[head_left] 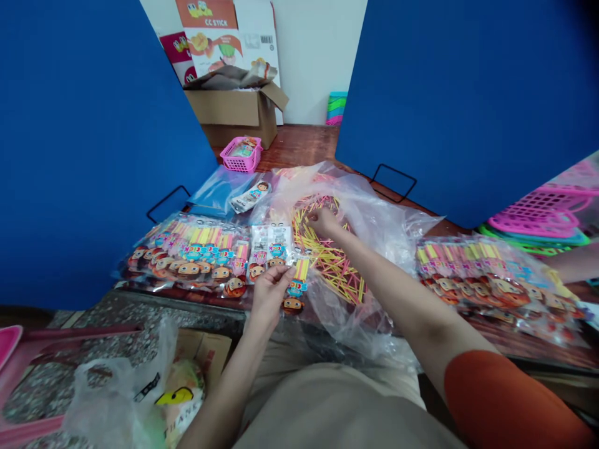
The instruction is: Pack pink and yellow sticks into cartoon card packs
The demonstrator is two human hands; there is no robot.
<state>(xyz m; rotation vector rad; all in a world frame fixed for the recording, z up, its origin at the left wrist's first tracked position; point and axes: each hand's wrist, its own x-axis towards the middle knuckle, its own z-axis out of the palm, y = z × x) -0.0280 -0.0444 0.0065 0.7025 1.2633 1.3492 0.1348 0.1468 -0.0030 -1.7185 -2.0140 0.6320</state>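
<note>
My left hand (270, 293) pinches a small printed packet (296, 288) holding a few yellow and pink sticks, near the table's front edge. My right hand (326, 222) reaches into a big clear plastic bag (374, 218) and closes its fingers on the loose pile of yellow and pink sticks (330, 262); what it grips is hidden. Empty printed packets (269, 246) lie just left of the bag.
Bundles of filled cartoon packets lie at left (187, 259) and right (486, 274). Blue partitions (84, 156) stand on both sides. A pink basket (242, 154) and an open cardboard box (236, 103) sit behind. Stacked baskets (543, 218) at far right. A plastic bag (126, 393) lies near my lap.
</note>
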